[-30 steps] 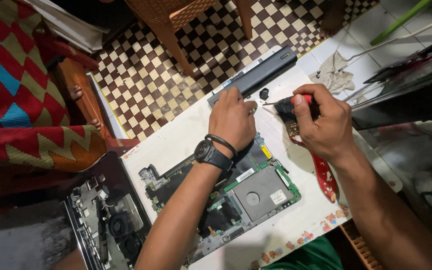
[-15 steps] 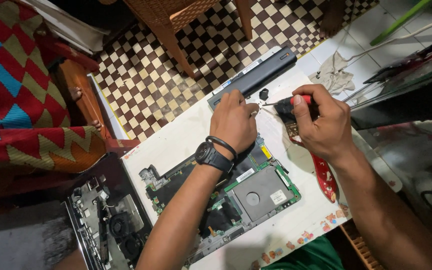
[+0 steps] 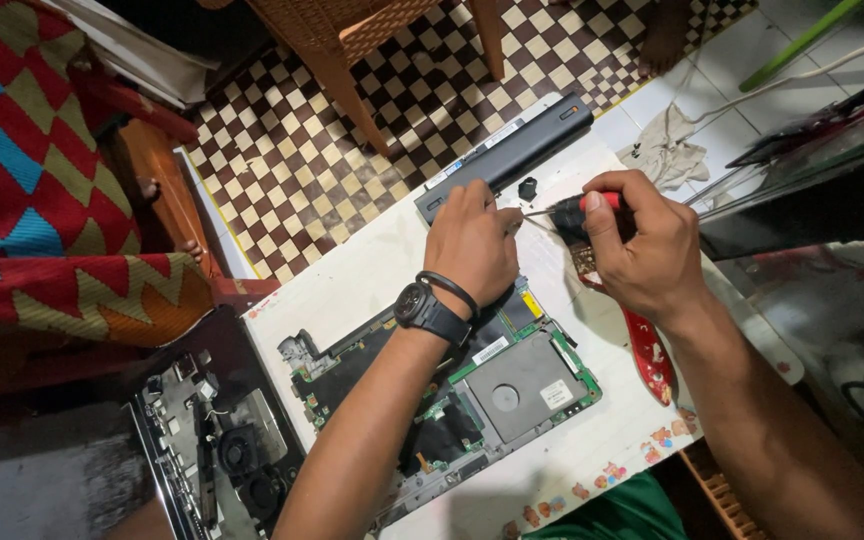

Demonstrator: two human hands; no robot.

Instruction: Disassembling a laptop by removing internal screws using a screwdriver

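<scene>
Nothing shifted since earlier frames — left hand (image 3: 472, 245) still pressed flat above circuit board (image 3: 512, 385), right hand (image 3: 642, 250) still clenched on screwdriver (image 3: 572, 207); work steady.

One circuit board (image 3: 472, 385), one screwdriver (image 3: 577, 206), one battery (image 3: 507, 155), two hands (image 3: 472, 245)

battery (image 3: 508, 152) ahead, bare tabletop (image 3: 352, 290) leftward

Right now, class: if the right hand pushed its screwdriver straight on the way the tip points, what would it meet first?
The right hand aims the red-handled screwdriver leftward. Its tip would most likely meet the left hand fingertips first, as they sit right at it; depth is hard to judge from above.
</scene>
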